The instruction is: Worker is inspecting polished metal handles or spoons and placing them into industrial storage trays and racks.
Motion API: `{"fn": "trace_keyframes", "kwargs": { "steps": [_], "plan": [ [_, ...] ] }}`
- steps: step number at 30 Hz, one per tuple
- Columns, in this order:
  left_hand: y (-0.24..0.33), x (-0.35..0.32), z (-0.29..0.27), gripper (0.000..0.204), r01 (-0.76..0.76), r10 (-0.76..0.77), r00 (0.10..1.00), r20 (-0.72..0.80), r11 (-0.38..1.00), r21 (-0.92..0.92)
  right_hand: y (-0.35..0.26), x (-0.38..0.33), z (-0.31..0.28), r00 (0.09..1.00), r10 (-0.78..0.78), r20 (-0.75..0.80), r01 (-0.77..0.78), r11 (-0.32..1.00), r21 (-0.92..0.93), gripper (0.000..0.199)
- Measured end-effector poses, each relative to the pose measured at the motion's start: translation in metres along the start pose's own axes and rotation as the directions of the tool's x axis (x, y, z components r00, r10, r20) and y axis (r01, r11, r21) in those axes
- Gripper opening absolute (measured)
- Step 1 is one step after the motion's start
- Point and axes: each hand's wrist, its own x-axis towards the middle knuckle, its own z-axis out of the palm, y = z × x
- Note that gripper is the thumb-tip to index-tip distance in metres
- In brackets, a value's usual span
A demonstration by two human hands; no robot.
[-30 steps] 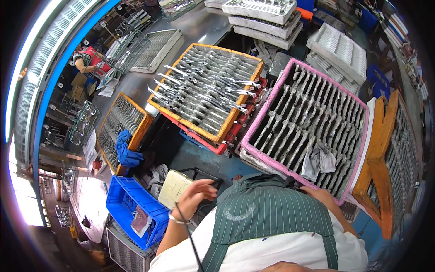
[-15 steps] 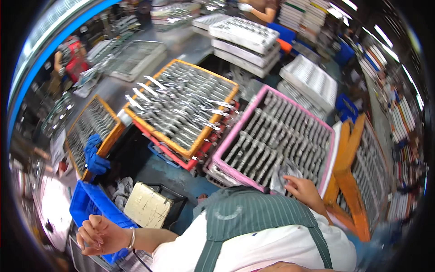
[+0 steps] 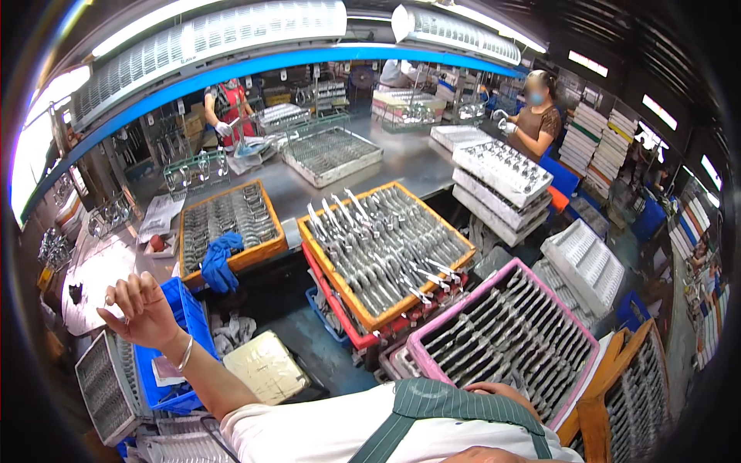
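My left hand [image 3: 140, 310] is raised in the air at the left, above a blue plastic crate [image 3: 174, 309]. Its fingers are loosely bent and apart, with nothing in them; a bracelet circles the wrist. My right hand [image 3: 505, 392] is low, near the front edge of a pink-rimmed tray [image 3: 423, 352]. My striped green apron [image 3: 432, 397] covers most of it, and its fingers are hidden. Rows of long, slim metal pieces [image 3: 494, 332] lie in the pink-rimmed tray. Left of it, an orange-rimmed tray [image 3: 432, 207] of similar shiny pieces rests on a red tray [image 3: 316, 272].
Blue gloves [image 3: 222, 262] hang over another orange tray [image 3: 270, 204]. A cream-topped stool [image 3: 265, 367] stands below. White trays [image 3: 502, 197] are stacked beyond, orange frames [image 3: 598, 386] lean at right. Across the metal table [image 3: 409, 158] are two co-workers [image 3: 539, 123] [image 3: 225, 112].
The view has tilted up and turned left, showing more of the table and co-workers. My left hand has risen; my right hand, earlier visible beside clear crumpled plastic, is now mostly hidden.
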Motion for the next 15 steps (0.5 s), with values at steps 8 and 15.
{"fn": "trace_keyframes", "kwargs": {
  "steps": [8,15],
  "plan": [
    [0.066,-0.035,-0.133,0.044,0.131,0.054,0.842,-0.537,0.945,0.300,0.054,0.058,0.008,0.964,-0.101,0.244,0.100,0.995,0.015,0.035],
    [0.032,-0.235,-0.250,0.033,0.694,-0.316,0.389,-0.865,0.718,0.050,0.066,0.108,0.027,0.864,-0.132,0.487,0.161,0.987,-0.019,0.040]
  ]
}}
